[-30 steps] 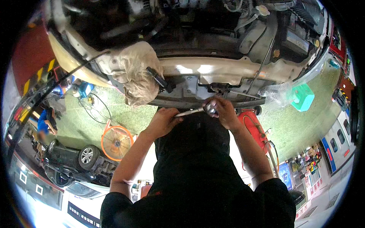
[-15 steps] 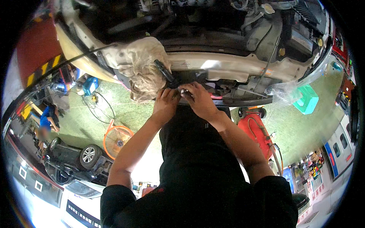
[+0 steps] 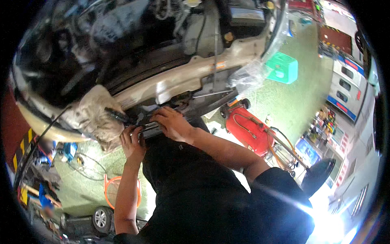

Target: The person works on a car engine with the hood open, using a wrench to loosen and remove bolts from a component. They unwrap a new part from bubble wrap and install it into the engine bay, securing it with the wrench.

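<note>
My left hand (image 3: 133,143) is at the car's front edge, its fingers curled round a small dark thing that I cannot make out. Just right of it, my right hand (image 3: 174,124) reaches over the dark front beam (image 3: 199,109) with bent fingers close together. Whatever those fingertips grip is hidden. Between the hands runs a shiny metal edge (image 3: 152,130). A black, rod-like tool (image 3: 116,115) lies on a crumpled, stained beige cloth (image 3: 95,110), its lower end near my left fingers. The cloth is draped over the pale front panel (image 3: 140,90).
The open engine bay (image 3: 134,44) spans the far side. Clear plastic film (image 3: 248,77) hangs at its right corner. On the floor stand a green container (image 3: 282,67), a red wheeled tank (image 3: 250,129) and an orange fan (image 3: 118,191). Another person (image 3: 46,197) is at far left.
My view has swung to the right, so the car appears tilted and further left. My hands, close together before, are now apart, the right one further along the beam.
</note>
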A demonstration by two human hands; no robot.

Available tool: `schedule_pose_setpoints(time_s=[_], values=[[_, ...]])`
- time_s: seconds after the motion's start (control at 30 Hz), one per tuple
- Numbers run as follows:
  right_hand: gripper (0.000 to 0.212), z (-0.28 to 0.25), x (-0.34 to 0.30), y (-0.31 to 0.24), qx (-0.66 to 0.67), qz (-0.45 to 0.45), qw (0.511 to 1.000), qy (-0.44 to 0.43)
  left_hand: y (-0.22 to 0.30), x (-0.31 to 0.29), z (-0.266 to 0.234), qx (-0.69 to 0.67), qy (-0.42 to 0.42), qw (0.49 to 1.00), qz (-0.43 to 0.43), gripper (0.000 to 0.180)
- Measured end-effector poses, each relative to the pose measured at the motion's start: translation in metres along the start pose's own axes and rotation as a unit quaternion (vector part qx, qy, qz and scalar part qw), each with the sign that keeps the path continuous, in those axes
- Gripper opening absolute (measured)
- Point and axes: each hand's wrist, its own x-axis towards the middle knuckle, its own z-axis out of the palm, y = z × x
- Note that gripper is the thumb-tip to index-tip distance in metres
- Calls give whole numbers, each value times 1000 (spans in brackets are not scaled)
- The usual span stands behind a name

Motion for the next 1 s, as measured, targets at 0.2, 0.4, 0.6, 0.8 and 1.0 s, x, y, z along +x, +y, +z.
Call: schedule_pose_setpoints(time_s=[0.2,0.4,0.6,0.8,1.0], values=[[33,-90,-84,106,84,247,876,405,27,27,-5,-41,0,999,-3,28],[44,-185,-192,196,217,426,711,516,60,55,-13,-99,-39,994,-16,18],[54,-214,-154,247,60,466,811,349,99,87,-28,-118,-97,988,7,13],[32,-209,-120,164,265,262,723,582,132,100,-31,-225,-142,959,-95,20],[40,-202,-123,80,463,141,692,536,163,116,-2,-457,-237,832,-208,49]])
